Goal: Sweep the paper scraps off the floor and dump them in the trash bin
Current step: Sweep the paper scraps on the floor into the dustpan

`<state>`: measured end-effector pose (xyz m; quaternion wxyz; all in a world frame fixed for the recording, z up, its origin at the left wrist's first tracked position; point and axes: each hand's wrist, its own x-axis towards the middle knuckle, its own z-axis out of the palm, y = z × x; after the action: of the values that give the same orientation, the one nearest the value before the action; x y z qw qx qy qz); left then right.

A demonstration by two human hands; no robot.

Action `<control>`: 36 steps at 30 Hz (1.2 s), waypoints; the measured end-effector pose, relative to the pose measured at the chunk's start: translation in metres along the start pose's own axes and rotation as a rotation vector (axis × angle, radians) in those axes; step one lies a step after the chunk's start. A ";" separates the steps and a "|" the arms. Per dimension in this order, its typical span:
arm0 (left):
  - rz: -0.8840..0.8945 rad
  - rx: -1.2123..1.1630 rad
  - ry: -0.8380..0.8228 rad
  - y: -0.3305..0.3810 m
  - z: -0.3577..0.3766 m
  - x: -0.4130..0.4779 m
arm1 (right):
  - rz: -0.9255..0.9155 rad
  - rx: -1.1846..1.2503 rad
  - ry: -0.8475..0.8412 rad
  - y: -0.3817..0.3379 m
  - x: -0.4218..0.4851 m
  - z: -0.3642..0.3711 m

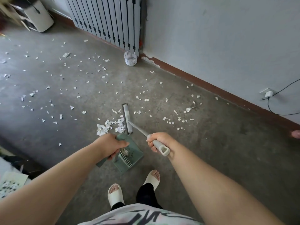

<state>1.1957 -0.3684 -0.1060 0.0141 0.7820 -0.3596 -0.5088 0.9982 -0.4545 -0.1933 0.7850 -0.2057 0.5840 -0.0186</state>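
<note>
Two slippers stand on the concrete floor, just short of the dustpan. The dustpan is green and sits on the floor, with a few bits of paper inside it. The left hand grips its handle, fingers curled tight around it. To the dustpan's right, the right hand holds the top of the grey broom, fingers wrapped round the shaft and thumb over them. The shaft slants down to the broom head, which rests on the floor just beyond the dustpan's far edge. A gathered heap of scraps lies against the head's left side, touching the dustpan's front. More scraps are strewn well beyond the dustpan, to both left and right. Far beyond it, a white slotted cup stands at the foot of a radiator. Far off to the dustpan's left, blurred, is a white bin. Far right, a charger sits in a wall socket.
</note>
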 end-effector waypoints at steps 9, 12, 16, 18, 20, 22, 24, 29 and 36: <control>0.071 0.050 0.000 0.044 0.017 0.007 | -0.188 -0.041 0.253 -0.007 -0.028 -0.050; 0.098 0.061 -0.011 0.060 0.025 0.008 | -0.187 -0.016 0.374 -0.008 -0.033 -0.075; 0.128 0.083 -0.026 0.082 0.035 0.012 | -0.152 0.070 0.560 -0.005 -0.036 -0.115; 0.136 0.079 -0.026 0.093 0.040 0.014 | -0.126 0.076 0.615 -0.004 -0.043 -0.138; 0.148 0.066 -0.024 0.103 0.045 0.016 | -0.113 0.044 0.599 -0.004 -0.051 -0.157; 0.166 0.071 -0.024 0.113 0.049 0.017 | -0.102 0.025 0.598 -0.003 -0.058 -0.177; 0.176 0.078 -0.026 0.121 0.053 0.018 | -0.093 0.034 0.621 -0.001 -0.063 -0.196; 0.198 0.086 -0.027 0.139 0.064 0.023 | -0.055 0.114 0.634 0.003 -0.075 -0.229; 0.160 0.014 -0.084 0.160 0.076 0.031 | -0.040 0.379 0.654 0.022 -0.066 -0.263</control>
<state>1.0535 -0.4779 -0.1049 0.0340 0.7288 -0.4247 -0.5359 0.7294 -0.4961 -0.2023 0.5807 -0.0513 0.7858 -0.2065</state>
